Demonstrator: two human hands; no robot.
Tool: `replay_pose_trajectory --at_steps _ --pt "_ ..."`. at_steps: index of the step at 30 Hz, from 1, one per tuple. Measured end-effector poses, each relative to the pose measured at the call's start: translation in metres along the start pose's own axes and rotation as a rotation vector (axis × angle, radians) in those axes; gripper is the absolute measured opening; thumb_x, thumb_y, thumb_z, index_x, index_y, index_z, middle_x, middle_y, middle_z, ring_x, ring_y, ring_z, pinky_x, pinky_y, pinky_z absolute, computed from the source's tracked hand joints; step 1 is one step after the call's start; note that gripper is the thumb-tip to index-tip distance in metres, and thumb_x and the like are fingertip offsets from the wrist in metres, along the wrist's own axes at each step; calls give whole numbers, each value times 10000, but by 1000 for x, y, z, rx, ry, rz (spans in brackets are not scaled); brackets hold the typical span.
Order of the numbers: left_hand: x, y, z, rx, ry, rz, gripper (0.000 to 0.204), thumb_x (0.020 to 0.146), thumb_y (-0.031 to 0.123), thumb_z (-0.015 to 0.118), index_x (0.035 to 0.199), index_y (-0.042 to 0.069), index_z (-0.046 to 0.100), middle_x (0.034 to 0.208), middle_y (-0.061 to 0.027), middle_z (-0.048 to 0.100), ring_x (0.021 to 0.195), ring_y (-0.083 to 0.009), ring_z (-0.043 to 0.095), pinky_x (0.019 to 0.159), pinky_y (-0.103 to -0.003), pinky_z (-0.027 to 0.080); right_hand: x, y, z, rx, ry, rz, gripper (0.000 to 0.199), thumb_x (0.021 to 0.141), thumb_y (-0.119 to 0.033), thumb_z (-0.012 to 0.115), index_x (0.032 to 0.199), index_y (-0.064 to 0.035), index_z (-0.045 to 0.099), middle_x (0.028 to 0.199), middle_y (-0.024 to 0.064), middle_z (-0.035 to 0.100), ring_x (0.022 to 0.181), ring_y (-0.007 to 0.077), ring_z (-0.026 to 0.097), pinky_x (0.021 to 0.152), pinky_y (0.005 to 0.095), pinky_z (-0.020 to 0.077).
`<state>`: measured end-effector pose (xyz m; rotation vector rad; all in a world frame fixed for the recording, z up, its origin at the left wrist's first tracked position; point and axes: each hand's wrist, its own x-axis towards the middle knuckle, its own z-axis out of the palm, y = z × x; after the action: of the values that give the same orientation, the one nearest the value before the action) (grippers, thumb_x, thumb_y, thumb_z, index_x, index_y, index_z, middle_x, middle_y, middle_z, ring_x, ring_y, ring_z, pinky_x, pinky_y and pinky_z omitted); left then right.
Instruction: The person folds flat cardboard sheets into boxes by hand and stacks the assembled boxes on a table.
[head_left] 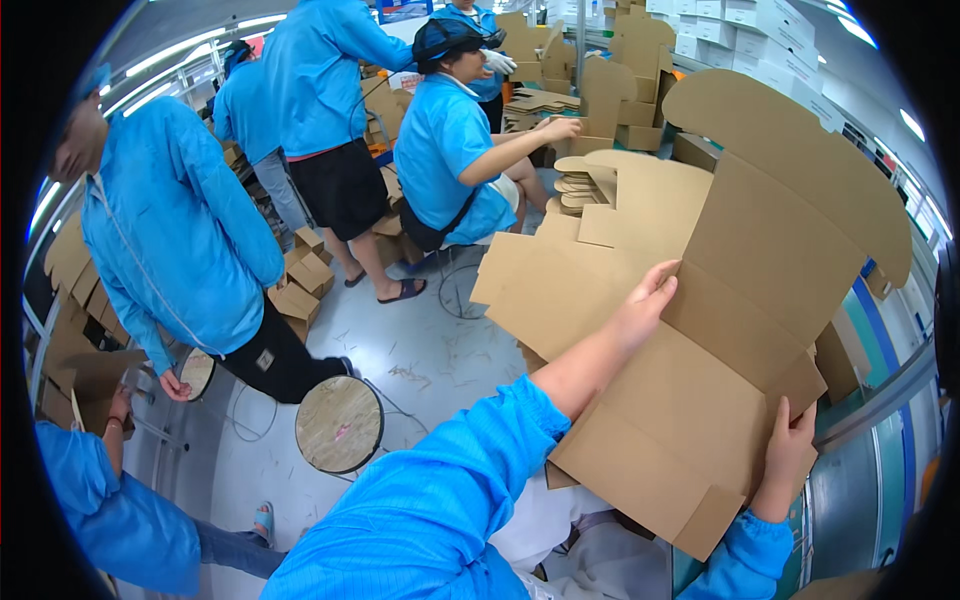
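A brown cardboard box blank (670,420), creased and partly folded, is held in front of me. Its large panel with a rounded flap (790,160) stands up at the far right, while the lower panel slopes toward my lap. My left hand (645,305) is closed on the blank's left edge near the crease, thumb and fingers together. Over on the right, my right hand (787,455) grips the side flap, its fingers partly behind the board. More flat cardboard blanks (570,275) lie just beyond my left hand, partly covered by the held one.
A round stool (340,424) stands on the floor to the left. Co-workers in blue jackets stand nearby (180,230) and sit (455,165) at the far side. Folded cartons (300,285) lie on the floor. White boxes (765,40) are stacked at the back right, and a metal rail (880,400) runs beside me.
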<state>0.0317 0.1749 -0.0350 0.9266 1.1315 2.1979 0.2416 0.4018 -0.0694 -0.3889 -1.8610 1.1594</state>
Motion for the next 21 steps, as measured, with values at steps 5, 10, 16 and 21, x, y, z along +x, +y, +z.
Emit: replay_pose_trajectory --at_steps 5,10,16,21 --pt "-2 -16 -4 253 52 207 458 974 255 437 1360 32 330 1386 -98 365 1313 -185 287 1083 -316 220 -40 -17 19 -407 17 -105 507 907 -24 511 1375 6 321 1202 192 506 1019 232 572 845 300 460" --pt "-3 -11 3 155 -35 181 403 965 195 442 1314 17 350 1315 -83 406 1261 -165 335 1057 -309 259 -62 -13 -23 -387 -421 -379 824 717 -84 711 1417 -63 276 1401 235 335 1210 354 458 983 398 404" --pt "-4 -15 -1 148 7 197 400 970 229 432 1317 44 356 1264 -54 453 1219 -148 371 1032 -288 279 -62 -103 -29 -748 -288 -95 620 725 -109 696 1296 -83 456 1350 215 400 1084 352 533 864 379 468" --pt "13 -10 12 102 176 193 446 969 295 434 1323 35 351 1291 -79 453 1231 -164 372 1034 -282 275 -90 -172 -38 -777 -579 209 626 680 -186 756 1233 -56 493 1355 206 395 1017 337 558 772 384 484"
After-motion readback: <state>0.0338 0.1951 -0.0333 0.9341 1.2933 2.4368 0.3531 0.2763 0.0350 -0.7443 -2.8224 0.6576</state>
